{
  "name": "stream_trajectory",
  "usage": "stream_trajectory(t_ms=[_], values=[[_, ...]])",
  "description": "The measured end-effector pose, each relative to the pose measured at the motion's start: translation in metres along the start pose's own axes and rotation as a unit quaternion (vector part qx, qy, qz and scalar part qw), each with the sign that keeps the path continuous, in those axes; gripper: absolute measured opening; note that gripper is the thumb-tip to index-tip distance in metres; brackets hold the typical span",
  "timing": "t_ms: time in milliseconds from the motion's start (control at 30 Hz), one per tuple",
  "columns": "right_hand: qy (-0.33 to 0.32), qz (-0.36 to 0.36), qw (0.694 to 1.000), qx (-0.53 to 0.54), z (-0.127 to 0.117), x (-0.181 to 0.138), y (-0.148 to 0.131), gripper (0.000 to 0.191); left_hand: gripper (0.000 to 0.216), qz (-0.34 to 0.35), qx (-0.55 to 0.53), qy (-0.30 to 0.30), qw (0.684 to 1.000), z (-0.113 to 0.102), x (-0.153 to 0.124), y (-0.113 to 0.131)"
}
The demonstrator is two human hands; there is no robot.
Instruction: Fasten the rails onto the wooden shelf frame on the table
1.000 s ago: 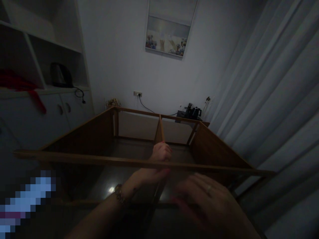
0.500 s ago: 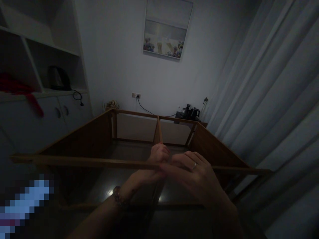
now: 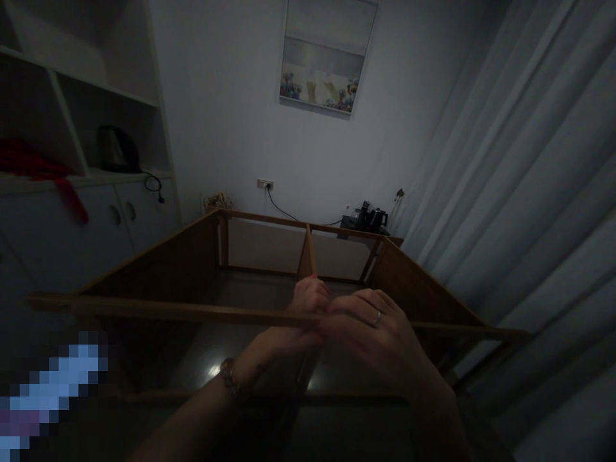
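Note:
A large wooden frame [image 3: 183,312] stands before me, with side panels and a middle divider [image 3: 308,253] running from front to back. My left hand [image 3: 308,298] reaches under the front rail, with a beaded bracelet [image 3: 230,377] on its wrist. Its fingers are closed around the near end of the divider. At the middle of the front rail is my right hand [image 3: 370,321], wearing a ring [image 3: 378,317]. Its fingers are curled together where rail and divider meet; its fingertips are blurred, and what they pinch is hidden.
White shelves with cupboard doors [image 3: 154,224] stand at the left, holding a kettle [image 3: 117,149] and red cloth [image 3: 29,162]. Pale curtains [image 3: 520,212] hang at the right. Behind the frame, a black kettle set [image 3: 370,218] stands by the wall. A blue pixelated patch [image 3: 58,382] is lower left.
The view has shifted slightly, so the room appears a little farther right. Both hands stay at the middle of the front rail, with the right fingers moving slightly.

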State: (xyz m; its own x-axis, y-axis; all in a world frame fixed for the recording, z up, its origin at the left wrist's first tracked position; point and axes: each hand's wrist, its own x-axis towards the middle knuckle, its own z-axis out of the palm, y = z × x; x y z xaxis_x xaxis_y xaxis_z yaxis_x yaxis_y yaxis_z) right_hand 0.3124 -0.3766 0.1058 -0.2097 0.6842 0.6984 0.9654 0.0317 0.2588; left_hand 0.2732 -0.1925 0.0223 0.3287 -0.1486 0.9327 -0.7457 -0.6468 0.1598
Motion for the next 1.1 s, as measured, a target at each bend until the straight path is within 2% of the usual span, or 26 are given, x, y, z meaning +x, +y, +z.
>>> stream_trajectory(t_ms=[300, 433, 867, 1000, 1100], values=[[-0.002, -0.005, 1.0, -0.004, 0.0057, 0.001, -0.0033, 0.018, 0.055, -0.012, 0.009, -0.016, 1.0, -0.0003, -0.0038, -0.0021], [0.003, -0.021, 1.0, -0.011, 0.0062, 0.0002, -0.0024, 0.013, 0.054, -0.005, 0.003, -0.001, 1.0, -0.0005, -0.0022, -0.0008], [0.033, -0.052, 0.998, -0.023, 0.008, -0.0004, 0.0013, 0.015, 0.057, 0.005, 0.002, 0.002, 1.0, 0.0007, -0.0041, -0.0036], [0.043, -0.065, 0.997, -0.029, 0.0078, 0.0004, 0.0017, 0.017, 0.053, -0.022, 0.012, -0.014, 1.0, -0.0017, -0.0008, 0.0019], [0.051, -0.082, 0.994, -0.048, 0.0071, -0.0005, 0.0015, 0.018, 0.047, -0.018, 0.007, -0.006, 1.0, -0.0014, -0.0017, 0.0019]])
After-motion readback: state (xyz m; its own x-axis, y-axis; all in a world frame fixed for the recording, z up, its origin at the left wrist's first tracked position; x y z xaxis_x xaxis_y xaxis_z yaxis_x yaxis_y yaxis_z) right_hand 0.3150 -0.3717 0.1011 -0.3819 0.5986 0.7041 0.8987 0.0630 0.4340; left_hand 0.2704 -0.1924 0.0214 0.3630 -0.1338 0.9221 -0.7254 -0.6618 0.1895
